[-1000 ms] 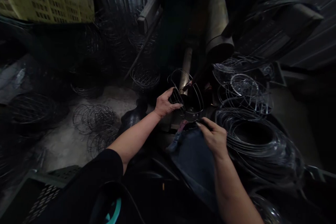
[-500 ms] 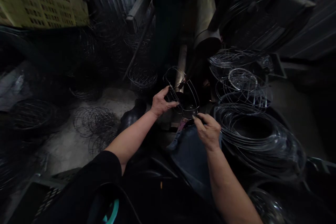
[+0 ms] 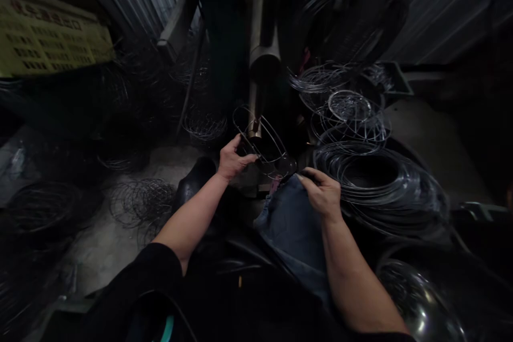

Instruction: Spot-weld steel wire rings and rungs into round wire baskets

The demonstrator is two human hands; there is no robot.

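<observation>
My left hand (image 3: 231,161) grips the near left side of a bent wire frame (image 3: 277,136), thumb and fingers closed on it. The frame is made of thin curved wires with round loops, and it is tilted in front of a short metal cylinder (image 3: 255,109). My right hand (image 3: 324,192) is just right of the frame's near end, above the blue denim cloth (image 3: 294,219) over my leg. Its thumb and index finger are pinched together; what lies between them is too small and dark to make out.
Coils of wire (image 3: 417,208) and wire rings (image 3: 348,107) are stacked on the right. A larger metal cylinder (image 3: 264,37) juts out ahead. Wire pieces (image 3: 140,203) lie on the left floor, below a yellow crate (image 3: 56,37). A shiny rounded metal object (image 3: 420,299) sits lower right.
My view has turned right, so the surroundings shift left. My right hand has moved from the frame's near end to slightly apart from it. My left hand keeps its hold.
</observation>
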